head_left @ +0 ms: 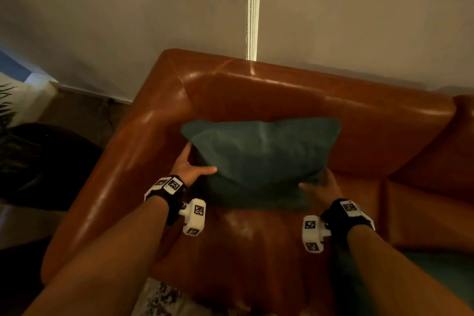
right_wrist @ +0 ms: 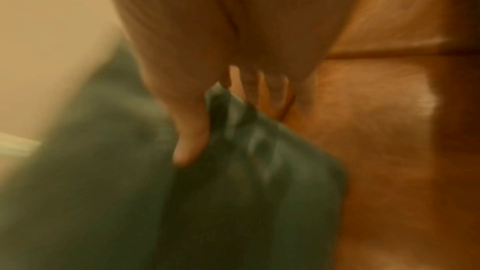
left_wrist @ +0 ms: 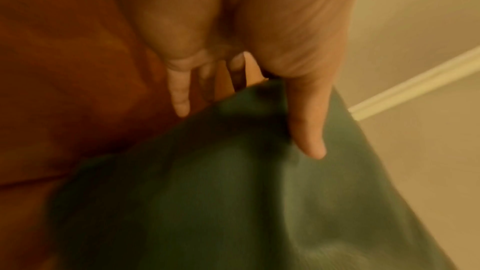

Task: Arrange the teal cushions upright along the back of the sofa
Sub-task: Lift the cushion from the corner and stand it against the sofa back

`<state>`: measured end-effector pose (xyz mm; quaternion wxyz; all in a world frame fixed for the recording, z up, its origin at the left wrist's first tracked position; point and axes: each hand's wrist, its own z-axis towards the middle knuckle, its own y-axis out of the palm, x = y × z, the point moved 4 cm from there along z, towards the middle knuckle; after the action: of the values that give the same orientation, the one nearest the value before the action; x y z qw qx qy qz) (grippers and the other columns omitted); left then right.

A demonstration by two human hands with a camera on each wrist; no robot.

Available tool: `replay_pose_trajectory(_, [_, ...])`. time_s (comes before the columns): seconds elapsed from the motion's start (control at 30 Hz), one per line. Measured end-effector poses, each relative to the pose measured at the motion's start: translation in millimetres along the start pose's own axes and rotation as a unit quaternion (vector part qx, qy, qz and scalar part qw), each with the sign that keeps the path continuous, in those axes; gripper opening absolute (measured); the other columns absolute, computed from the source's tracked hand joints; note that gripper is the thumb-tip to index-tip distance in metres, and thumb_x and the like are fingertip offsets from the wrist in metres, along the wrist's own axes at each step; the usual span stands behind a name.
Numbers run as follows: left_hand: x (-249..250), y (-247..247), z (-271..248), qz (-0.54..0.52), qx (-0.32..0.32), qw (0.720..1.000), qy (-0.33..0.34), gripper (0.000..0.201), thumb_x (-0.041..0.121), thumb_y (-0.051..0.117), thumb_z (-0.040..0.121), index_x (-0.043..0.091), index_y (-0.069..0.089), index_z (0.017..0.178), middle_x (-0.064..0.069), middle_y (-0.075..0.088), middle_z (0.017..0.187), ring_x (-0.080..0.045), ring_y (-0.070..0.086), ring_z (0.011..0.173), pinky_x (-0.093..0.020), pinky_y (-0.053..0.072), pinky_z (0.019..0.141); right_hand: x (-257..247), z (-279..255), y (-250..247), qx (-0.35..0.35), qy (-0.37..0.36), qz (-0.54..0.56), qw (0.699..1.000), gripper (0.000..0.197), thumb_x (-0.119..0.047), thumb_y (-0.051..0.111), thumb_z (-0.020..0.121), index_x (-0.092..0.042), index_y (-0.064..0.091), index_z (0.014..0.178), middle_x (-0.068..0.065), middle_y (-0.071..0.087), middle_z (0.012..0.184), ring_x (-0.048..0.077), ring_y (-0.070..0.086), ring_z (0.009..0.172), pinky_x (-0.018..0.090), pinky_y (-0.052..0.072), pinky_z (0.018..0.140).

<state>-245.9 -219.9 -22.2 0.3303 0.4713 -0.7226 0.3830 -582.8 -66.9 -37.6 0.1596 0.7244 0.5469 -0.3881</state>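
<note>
A teal cushion (head_left: pixel 259 159) stands tilted on the seat of a brown leather sofa (head_left: pixel 295 90), in its left corner, leaning toward the backrest. My left hand (head_left: pixel 191 165) holds its left edge, thumb on the front face and fingers behind; the left wrist view shows the thumb (left_wrist: pixel 309 122) on the teal cushion (left_wrist: pixel 233 202). My right hand (head_left: pixel 320 183) pinches the lower right corner; the right wrist view shows its thumb (right_wrist: pixel 189 143) on the bunched teal cushion (right_wrist: pixel 246 171). A second teal cushion (head_left: pixel 441 277) lies on the seat at the lower right, partly behind my right forearm.
The sofa's left armrest (head_left: pixel 123 161) is close beside my left hand. A pale wall (head_left: pixel 128 20) with a white vertical strip (head_left: pixel 252 7) stands behind the sofa. A dark round object (head_left: pixel 46 164) and a plant (head_left: pixel 7 108) stand on the floor at left.
</note>
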Motion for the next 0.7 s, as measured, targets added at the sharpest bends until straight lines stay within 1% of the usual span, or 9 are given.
replay_pose_trajectory(0.07, [-36,7,14,0.06,-0.063,0.995,-0.045,0.143,0.023,0.095,0.036,0.039,0.01,0.15,0.001,0.038,0.151,-0.019,0.038,0.136,-0.043,0.037,0.11,20,15,14,-0.023,0.004,-0.037,0.999,0.119,-0.014,0.091,0.051,-0.03,0.022,0.146,0.004,0.039,0.147,0.033,0.042,0.132,0.056,0.041,0.102])
replay_pose_trajectory(0.17, [-83,13,27,0.096,-0.063,0.989,-0.088,0.158,0.035,0.095,0.021,0.042,0.002,0.148,0.0,0.032,0.154,-0.023,0.034,0.139,-0.05,0.036,0.11,42,31,26,0.021,0.007,-0.092,0.996,0.129,-0.009,0.09,0.054,-0.022,0.005,0.15,0.007,0.021,0.157,0.032,0.026,0.142,0.049,0.033,0.108])
replay_pose_trajectory(0.23, [-101,17,39,0.077,-0.045,0.991,-0.097,0.161,0.042,0.096,0.015,0.041,0.005,0.147,0.0,0.033,0.153,-0.027,0.036,0.138,-0.054,0.04,0.106,45,42,30,0.043,-0.013,-0.09,0.995,0.139,-0.02,0.095,0.044,-0.024,0.004,0.15,0.006,0.021,0.157,0.031,0.025,0.143,0.049,0.032,0.111])
replay_pose_trajectory(0.3, [-105,21,51,0.035,-0.039,0.992,-0.117,0.153,0.033,0.097,0.019,0.05,0.009,0.143,0.005,0.033,0.15,-0.027,0.037,0.134,-0.062,0.045,0.095,48,59,29,0.058,-0.041,-0.098,0.993,0.153,-0.043,0.095,0.026,-0.028,0.006,0.149,0.004,0.023,0.156,0.03,0.026,0.142,0.055,0.034,0.11])
replay_pose_trajectory(0.37, [-103,25,60,0.006,-0.05,0.989,-0.139,0.139,0.013,0.095,0.034,0.055,0.013,0.139,0.01,0.033,0.146,-0.027,0.037,0.128,-0.065,0.049,0.083,46,73,28,0.045,-0.049,-0.106,0.992,0.153,-0.043,0.096,0.025,-0.028,0.006,0.148,0.003,0.022,0.156,0.029,0.028,0.141,0.052,0.034,0.11])
replay_pose_trajectory(0.47, [-95,25,70,-0.012,-0.047,0.989,-0.138,0.107,-0.004,0.088,0.049,0.038,0.033,0.13,0.003,0.044,0.142,-0.033,0.045,0.125,-0.06,0.053,0.075,48,80,31,0.029,-0.04,-0.078,0.996,0.128,-0.013,0.094,0.048,-0.017,0.012,0.147,0.006,0.029,0.151,0.028,0.035,0.135,0.041,0.036,0.104])
replay_pose_trajectory(0.6, [-85,17,52,-0.044,-0.049,0.993,-0.099,0.106,0.012,0.09,0.03,0.035,0.042,0.123,0.0,0.061,0.122,-0.03,0.06,0.11,-0.041,0.057,0.063,58,48,36,0.083,-0.09,0.008,0.992,0.115,-0.003,0.092,0.048,-0.014,0.025,0.14,0.005,0.042,0.142,0.021,0.045,0.123,0.043,0.041,0.101])
replay_pose_trajectory(0.63, [-84,17,47,-0.051,-0.053,0.994,-0.079,0.105,0.008,0.09,0.033,0.033,0.044,0.124,0.002,0.063,0.118,-0.027,0.062,0.109,-0.037,0.057,0.063,62,38,36,0.096,-0.095,0.022,0.991,0.114,-0.001,0.092,0.048,-0.013,0.025,0.139,0.002,0.042,0.139,0.021,0.045,0.122,0.041,0.041,0.1])
replay_pose_trajectory(0.7, [-78,19,45,-0.046,-0.058,0.997,-0.03,0.101,-0.004,0.089,0.04,0.026,0.047,0.127,0.006,0.064,0.116,-0.018,0.062,0.109,-0.028,0.057,0.076,70,29,33,0.126,-0.103,0.028,0.986,0.11,0.003,0.089,0.051,-0.012,0.024,0.137,-0.003,0.04,0.132,0.016,0.043,0.118,0.033,0.037,0.099])
